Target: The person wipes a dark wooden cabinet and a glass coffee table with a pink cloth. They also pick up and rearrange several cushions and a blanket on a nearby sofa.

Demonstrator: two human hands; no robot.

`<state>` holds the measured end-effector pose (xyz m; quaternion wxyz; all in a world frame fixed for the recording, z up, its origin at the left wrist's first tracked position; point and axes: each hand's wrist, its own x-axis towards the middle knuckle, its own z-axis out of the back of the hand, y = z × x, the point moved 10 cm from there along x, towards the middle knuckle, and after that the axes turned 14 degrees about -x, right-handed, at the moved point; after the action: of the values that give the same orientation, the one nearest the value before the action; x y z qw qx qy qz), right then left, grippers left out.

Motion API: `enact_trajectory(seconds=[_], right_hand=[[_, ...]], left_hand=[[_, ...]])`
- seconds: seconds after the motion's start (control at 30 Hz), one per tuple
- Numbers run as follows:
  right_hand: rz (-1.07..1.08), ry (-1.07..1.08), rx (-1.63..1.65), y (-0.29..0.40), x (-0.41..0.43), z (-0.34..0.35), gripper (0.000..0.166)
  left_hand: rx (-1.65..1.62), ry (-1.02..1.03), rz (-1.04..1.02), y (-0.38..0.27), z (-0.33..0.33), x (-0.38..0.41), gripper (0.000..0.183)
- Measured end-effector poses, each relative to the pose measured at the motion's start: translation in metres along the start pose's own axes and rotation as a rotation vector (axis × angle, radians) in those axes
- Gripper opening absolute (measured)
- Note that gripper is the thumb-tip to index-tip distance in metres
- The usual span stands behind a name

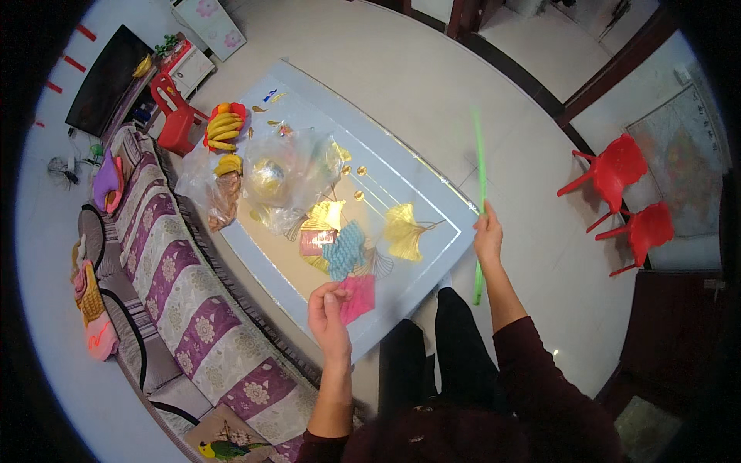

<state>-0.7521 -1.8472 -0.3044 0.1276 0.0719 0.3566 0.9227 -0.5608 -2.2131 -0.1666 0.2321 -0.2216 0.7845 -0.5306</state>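
Note:
My right hand (489,237), beyond the table's front right corner, grips a long thin green stick (480,168). The stick looks blurred and stands nearly vertical in the picture, its lower end showing beside my forearm. My left hand (331,321) is over the near edge of the table, fingers curled, with its fingertips overlapping a bright pink fabric-like square (360,296). Whether it pinches anything is unclear. Just beyond the pink piece lies a light blue knitted piece (345,252), partly over a flat reddish rectangle (315,242).
The low table (417,295) bears clear plastic bags (295,168), bananas (223,127) and small wrappers (269,95). A long sofa (202,324) runs along its left. Red plastic chairs stand at the far left (173,124) and right (616,171).

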Motion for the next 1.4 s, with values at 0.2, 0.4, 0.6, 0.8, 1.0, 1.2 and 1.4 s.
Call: enact_trajectory(seconds=[0.2, 0.4, 0.6, 0.8, 1.0, 1.2, 1.4], right_hand=[[-0.175, 0.127, 0.351, 0.047, -0.028, -0.013, 0.044], [-0.201, 0.279, 0.408, 0.068, -0.128, -0.1, 0.046], [-0.219, 0.564, 0.38, 0.08, -0.219, -0.164, 0.043], [0.215, 0.779, 0.112, 0.07, -0.253, -0.214, 0.038], [0.665, 0.945, -0.238, 0.066, -0.279, -0.25, 0.035], [1.378, 0.749, -0.364, 0.09, -0.334, -0.3, 0.041], [1.477, 0.747, -0.429, 0.052, -0.343, -0.326, 0.043]], left_hand=[[0.044, 0.015, 0.127, 0.034, 0.02, -0.006, 0.018], [0.335, 0.321, 0.258, 0.124, 0.009, -0.036, 0.041], [0.287, 0.201, 0.554, 0.168, 0.037, -0.06, 0.054], [0.284, -0.05, 0.431, 0.226, 0.169, -0.04, 0.042], [0.666, -0.118, 0.407, 0.247, 0.302, 0.002, 0.031], [1.03, -0.084, 0.198, 0.234, 0.32, 0.04, 0.029], [1.158, -0.112, -0.044, 0.239, 0.278, 0.043, 0.037]])
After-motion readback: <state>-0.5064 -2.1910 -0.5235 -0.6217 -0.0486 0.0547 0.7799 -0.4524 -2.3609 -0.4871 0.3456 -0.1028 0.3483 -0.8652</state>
